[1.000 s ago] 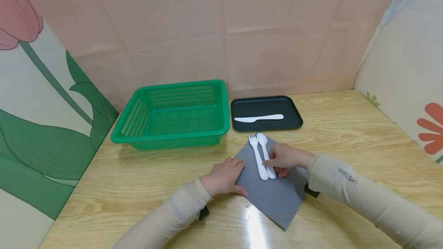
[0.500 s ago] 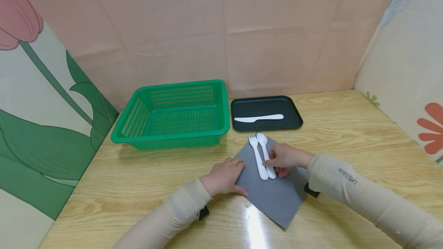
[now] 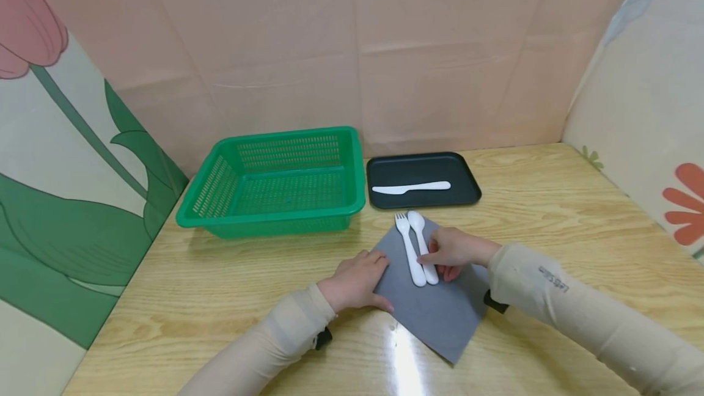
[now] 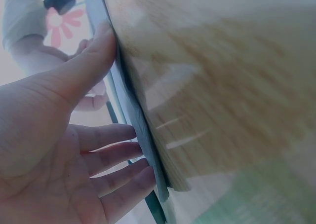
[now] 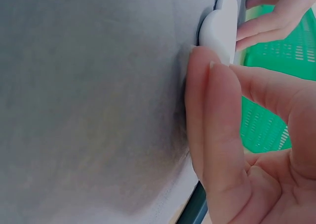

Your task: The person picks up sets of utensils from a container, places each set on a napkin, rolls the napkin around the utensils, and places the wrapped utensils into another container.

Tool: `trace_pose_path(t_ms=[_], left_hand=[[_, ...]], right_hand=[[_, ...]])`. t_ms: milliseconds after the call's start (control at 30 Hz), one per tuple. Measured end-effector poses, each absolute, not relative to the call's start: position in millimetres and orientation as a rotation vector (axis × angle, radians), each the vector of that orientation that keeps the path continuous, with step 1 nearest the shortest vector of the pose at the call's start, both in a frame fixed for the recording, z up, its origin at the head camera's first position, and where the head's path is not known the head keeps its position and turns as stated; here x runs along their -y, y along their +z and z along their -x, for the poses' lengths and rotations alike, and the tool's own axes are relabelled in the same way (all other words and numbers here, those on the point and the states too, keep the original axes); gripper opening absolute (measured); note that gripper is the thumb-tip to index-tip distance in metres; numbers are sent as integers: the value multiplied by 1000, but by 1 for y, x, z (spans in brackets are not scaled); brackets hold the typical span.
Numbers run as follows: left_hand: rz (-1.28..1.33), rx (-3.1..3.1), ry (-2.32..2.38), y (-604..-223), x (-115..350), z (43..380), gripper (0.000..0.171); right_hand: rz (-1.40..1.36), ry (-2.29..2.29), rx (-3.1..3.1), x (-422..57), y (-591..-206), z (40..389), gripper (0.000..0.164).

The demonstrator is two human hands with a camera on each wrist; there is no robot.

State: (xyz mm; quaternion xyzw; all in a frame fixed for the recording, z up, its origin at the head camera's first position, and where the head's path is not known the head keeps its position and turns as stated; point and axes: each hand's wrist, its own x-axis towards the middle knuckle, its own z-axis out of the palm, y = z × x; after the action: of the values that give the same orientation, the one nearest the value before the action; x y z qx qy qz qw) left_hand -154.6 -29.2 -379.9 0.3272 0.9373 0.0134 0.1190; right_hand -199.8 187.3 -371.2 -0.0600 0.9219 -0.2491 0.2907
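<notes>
A grey cloth [image 3: 434, 316] lies cornerwise on the table. On it a white fork [image 3: 409, 246] and a white spoon [image 3: 416, 222] lie side by side, heads pointing away from me. My right hand [image 3: 453, 248] pinches the spoon's handle from the right side; the right wrist view shows its fingers and thumb at the white handle [image 5: 217, 34]. My left hand [image 3: 354, 281] rests at the cloth's left edge. In the left wrist view its spread fingers [image 4: 118, 134] and thumb lie along that edge, not curled round it.
A green plastic basket [image 3: 275, 223] stands at the back left. Beside it, behind the cloth, sits a black tray [image 3: 418, 170] with a white knife [image 3: 423, 187] on it. Pink sheeting [image 3: 286, 47] backs the wooden table [image 3: 550, 200].
</notes>
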Motion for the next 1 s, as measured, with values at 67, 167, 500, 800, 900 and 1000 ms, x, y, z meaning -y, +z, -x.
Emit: trace_pose_path(t_ms=[67,167,500,800,900,1000], left_hand=[[-957,-2741,40,-380,29,155,84],[-958,-2742,40,-380,29,155,84],[-948,-2736,45,-380,29,155,84],[-951,-2737,41,-380,29,154,84],[-949,-2738,40,-379,29,154,83],[-946,-2737,38,-379,29,154,83]], right_hand=[[163,-663,-2457,-187,-371,200,28],[170,-661,-2455,-187,-370,199,28],[172,-648,-2450,-187,-368,199,27],[160,-627,-2470,-186,-367,200,27],[160,-614,-2479,-186,-367,201,27],[163,-617,-2482,-187,-367,202,27]])
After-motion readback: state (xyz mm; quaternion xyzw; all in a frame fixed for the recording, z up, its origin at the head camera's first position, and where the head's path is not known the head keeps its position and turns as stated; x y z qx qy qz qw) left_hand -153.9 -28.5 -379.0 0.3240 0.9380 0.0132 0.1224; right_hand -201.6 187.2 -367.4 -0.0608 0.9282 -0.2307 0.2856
